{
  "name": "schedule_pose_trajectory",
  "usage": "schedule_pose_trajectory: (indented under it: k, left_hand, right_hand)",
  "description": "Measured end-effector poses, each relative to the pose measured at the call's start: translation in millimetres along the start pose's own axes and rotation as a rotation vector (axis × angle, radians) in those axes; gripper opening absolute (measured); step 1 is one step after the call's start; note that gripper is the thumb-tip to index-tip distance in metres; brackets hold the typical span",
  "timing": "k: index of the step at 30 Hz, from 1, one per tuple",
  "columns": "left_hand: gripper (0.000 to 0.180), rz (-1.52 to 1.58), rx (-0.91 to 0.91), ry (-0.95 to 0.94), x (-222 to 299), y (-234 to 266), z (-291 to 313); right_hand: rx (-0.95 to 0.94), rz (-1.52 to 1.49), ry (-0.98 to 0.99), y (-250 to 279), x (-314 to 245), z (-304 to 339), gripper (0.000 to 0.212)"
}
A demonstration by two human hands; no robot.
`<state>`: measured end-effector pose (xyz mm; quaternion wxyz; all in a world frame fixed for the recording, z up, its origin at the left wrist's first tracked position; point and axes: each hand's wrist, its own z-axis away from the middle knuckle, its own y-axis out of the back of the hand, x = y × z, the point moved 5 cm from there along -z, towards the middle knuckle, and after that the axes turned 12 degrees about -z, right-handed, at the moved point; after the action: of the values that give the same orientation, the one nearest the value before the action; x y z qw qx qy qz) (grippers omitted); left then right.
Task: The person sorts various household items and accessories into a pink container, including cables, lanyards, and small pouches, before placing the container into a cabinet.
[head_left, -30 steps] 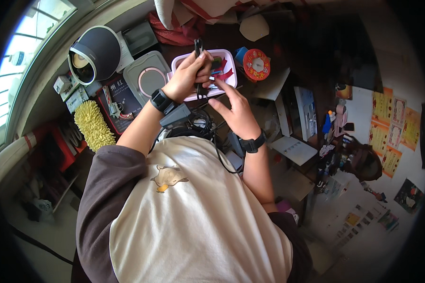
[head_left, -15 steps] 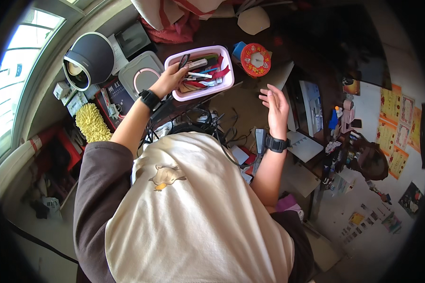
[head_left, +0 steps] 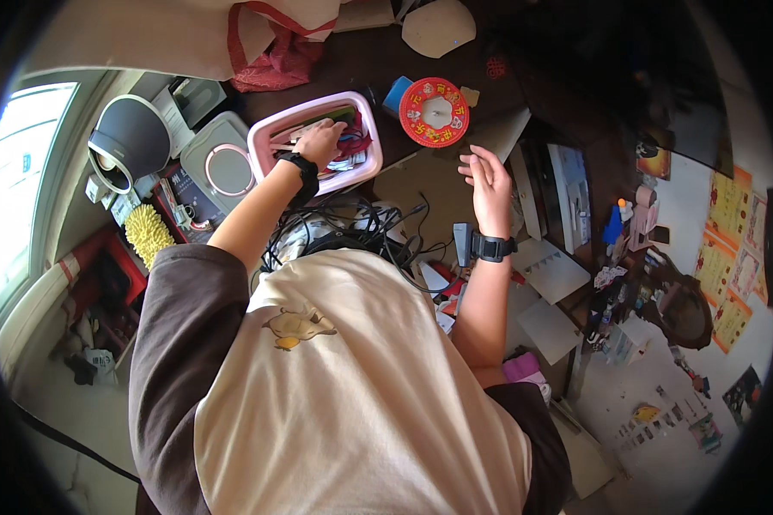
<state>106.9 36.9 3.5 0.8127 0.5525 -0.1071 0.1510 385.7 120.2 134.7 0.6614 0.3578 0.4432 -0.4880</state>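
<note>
clearly, the pink basket is the busiest container here: it sits on the dark tabletop ahead of the person, its rim open at the top, with a jumble of small, mostly slim things inside. a green piece lies along its far side, dark red strips lie toward its right end, and pale and bluish bits are packed in between, too small to name. the left hand reaches over the near rim, its fingers bent down among these contents; the fingertips are hidden, so i cannot tell whether they grip anything. the right hand is raised in the air, well apart from the basket, half open with its fingers loosely curled. just left of the basket lies a grey box, rounded at the corners, with a pale pink ring on its top; what it may contain cannot be seen. beyond that is a dark open-looking case, its inside too dim to read. right of the basket is a round red tub-like thing with a whitish centre, beside a blue item partly behind it.
</note>
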Motion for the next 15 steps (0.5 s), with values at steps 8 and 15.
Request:
schedule_pose_trajectory:
  k: [8,15]
  left_hand:
    - [0.056,-0.186,0.101,0.095,1,-21,8]
    - [0.036,0.096,0.263,0.114,13,12,38]
  right_hand:
    - [-0.038,-0.042,-0.179,45,82,-65,0.030]
    - [0.024,0.485,0.071,39,128,-139,0.068]
